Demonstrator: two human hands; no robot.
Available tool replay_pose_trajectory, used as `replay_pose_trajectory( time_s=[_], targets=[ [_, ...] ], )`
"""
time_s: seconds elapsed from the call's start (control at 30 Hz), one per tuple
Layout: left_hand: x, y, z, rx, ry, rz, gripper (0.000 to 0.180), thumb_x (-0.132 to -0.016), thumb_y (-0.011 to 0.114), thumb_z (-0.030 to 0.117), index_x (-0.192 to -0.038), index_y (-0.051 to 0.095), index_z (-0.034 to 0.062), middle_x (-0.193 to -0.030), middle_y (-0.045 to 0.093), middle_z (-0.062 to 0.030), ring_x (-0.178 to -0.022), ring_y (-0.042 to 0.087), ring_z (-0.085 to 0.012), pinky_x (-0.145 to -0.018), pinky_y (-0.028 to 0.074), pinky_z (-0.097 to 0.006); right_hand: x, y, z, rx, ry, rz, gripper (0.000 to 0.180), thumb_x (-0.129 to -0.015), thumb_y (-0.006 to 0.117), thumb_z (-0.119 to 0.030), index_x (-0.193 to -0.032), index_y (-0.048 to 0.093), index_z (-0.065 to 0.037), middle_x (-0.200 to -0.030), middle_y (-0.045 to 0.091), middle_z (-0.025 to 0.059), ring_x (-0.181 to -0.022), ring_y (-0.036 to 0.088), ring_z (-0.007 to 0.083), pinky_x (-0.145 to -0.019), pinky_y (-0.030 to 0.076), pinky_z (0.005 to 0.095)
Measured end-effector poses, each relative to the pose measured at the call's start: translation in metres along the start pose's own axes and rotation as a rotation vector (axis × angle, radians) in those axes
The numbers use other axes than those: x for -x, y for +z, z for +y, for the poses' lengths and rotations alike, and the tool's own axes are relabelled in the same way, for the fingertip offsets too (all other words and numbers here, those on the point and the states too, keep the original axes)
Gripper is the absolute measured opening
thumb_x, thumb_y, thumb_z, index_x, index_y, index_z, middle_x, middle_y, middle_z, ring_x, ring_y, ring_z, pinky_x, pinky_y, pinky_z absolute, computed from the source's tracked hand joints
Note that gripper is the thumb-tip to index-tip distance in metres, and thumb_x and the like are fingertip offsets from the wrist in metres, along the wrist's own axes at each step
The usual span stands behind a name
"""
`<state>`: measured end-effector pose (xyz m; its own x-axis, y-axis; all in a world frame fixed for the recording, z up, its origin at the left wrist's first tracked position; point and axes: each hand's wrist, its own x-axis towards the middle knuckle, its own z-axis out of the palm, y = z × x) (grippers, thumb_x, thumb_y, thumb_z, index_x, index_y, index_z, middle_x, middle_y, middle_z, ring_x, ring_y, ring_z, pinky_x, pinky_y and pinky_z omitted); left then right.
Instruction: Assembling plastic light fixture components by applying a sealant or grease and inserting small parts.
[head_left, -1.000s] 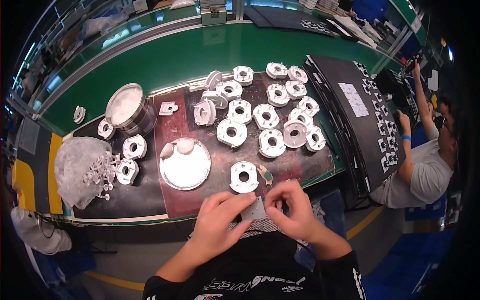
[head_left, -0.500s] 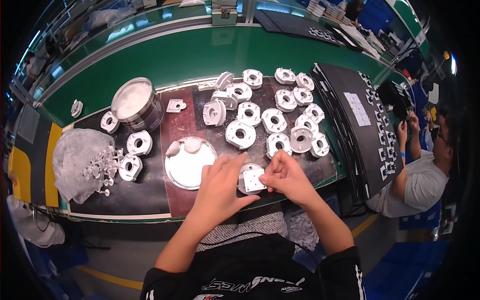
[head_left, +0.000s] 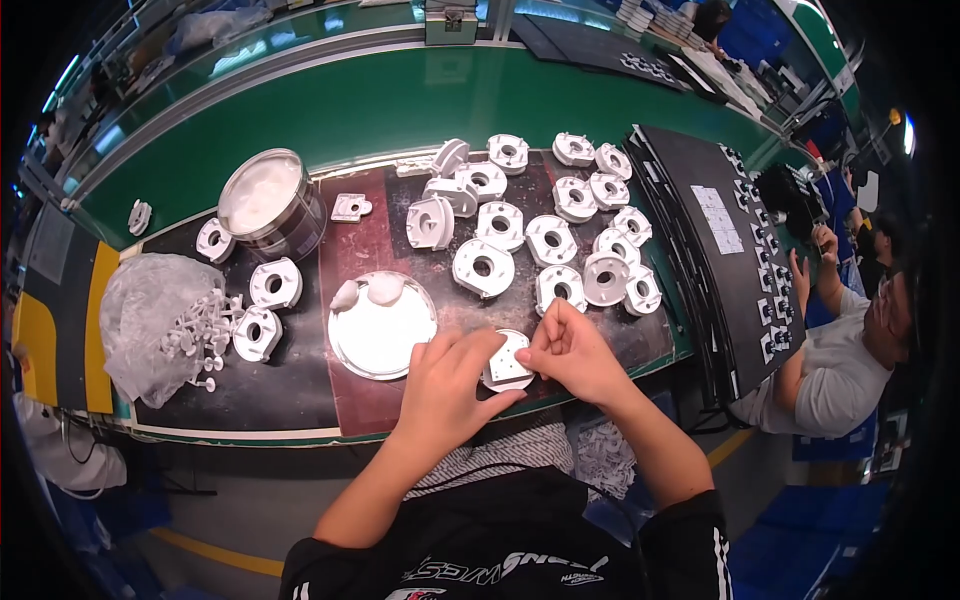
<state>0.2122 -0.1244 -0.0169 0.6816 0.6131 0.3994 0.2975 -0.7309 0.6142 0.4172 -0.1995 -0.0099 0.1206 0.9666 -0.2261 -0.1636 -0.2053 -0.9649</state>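
Close to the table's front edge sits a round white plastic housing (head_left: 513, 384), with a square white plate (head_left: 506, 358) with small holes lying flat inside it. My left hand (head_left: 440, 388) curves round the housing's left side, fingers at the far side and thumb at the near side. At the plate's right edge, my right hand (head_left: 575, 352) has thumb and forefinger pinched together on it. The fingers partly cover the housing's rim. Left of my left hand lies a round white lid (head_left: 383, 340) with two whitish lumps (head_left: 386, 290) on its far edge.
Several white ring-shaped housings (head_left: 483, 267) stand across the table. An open tin (head_left: 265, 205) of white paste and a plastic bag (head_left: 150, 325) with small white parts (head_left: 205, 335) are at left. Stacked black boards (head_left: 700, 250) stand at right, beside another person (head_left: 830, 350).
The square plate has gone from lying askew over the housing to sitting inside its rim. Both hands stay close to it. The other person's hands have shifted a little.
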Motion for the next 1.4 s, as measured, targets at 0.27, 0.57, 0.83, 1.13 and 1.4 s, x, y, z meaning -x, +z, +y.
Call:
replay_pose_trajectory(
  time_s=[0.27,0.57,0.83,1.13,1.4],
  targets=[
    [0.019,0.02,-0.003,-0.127,0.082,0.157,0.054,-0.07,0.09,0.038,-0.115,0.074,0.0114,-0.128,0.068,-0.0071,-0.101,0.06,-0.0241,-0.08,0.041,-0.038,0.006,0.006,0.005,-0.012,-0.047,0.076,0.041,-0.09,0.075,0.003,-0.091,0.037,-0.012,-0.077,0.059,0.0009,-0.064,0.053,0.0042,-0.053,0.043,0.0203],
    [0.023,0.022,-0.004,-0.186,0.109,0.172,0.054,-0.073,0.088,0.039,-0.117,0.074,0.0115,-0.131,0.068,-0.0082,-0.102,0.061,-0.0232,-0.078,0.04,-0.036,0.009,0.004,0.01,-0.048,-0.056,-0.004,0.036,-0.091,0.074,0.004,-0.091,0.041,-0.01,-0.086,0.055,0.0008,-0.078,0.051,0.0038,-0.068,0.044,0.0211],
    [0.024,0.023,0.0,-0.218,0.072,0.168,0.054,-0.072,0.089,0.04,-0.116,0.074,0.0131,-0.133,0.067,-0.0063,-0.105,0.06,-0.0247,-0.084,0.041,-0.037,0.009,0.001,0.027,0.077,-0.151,0.052,0.027,-0.094,0.074,-0.004,-0.094,0.048,-0.008,-0.087,0.052,-0.0049,-0.074,0.049,0.0012,-0.065,0.041,0.0178],
    [0.047,-0.062,-0.02,-0.362,0.007,0.464,0.029,-0.08,0.079,0.02,-0.107,0.072,0.0104,-0.116,0.068,-0.0085,-0.106,0.063,-0.0291,-0.091,0.041,-0.043,0.016,-0.009,0.038,-0.038,-0.36,0.129,0.022,-0.101,0.063,-0.016,-0.089,0.045,-0.009,-0.073,0.048,0.0018,-0.057,0.039,0.0076,-0.053,0.032,0.0229],
    [0.11,-0.176,-0.104,-0.83,-0.586,0.519,0.028,-0.087,0.072,0.012,-0.113,0.065,0.0074,-0.113,0.066,-0.0096,-0.107,0.06,-0.0324,-0.09,0.045,-0.044,0.018,-0.006,0.038,-0.09,-0.4,0.101,0.022,-0.102,0.063,-0.013,-0.089,0.046,-0.008,-0.073,0.051,0.0012,-0.06,0.044,0.0071,-0.054,0.033,0.022]
  ],
)
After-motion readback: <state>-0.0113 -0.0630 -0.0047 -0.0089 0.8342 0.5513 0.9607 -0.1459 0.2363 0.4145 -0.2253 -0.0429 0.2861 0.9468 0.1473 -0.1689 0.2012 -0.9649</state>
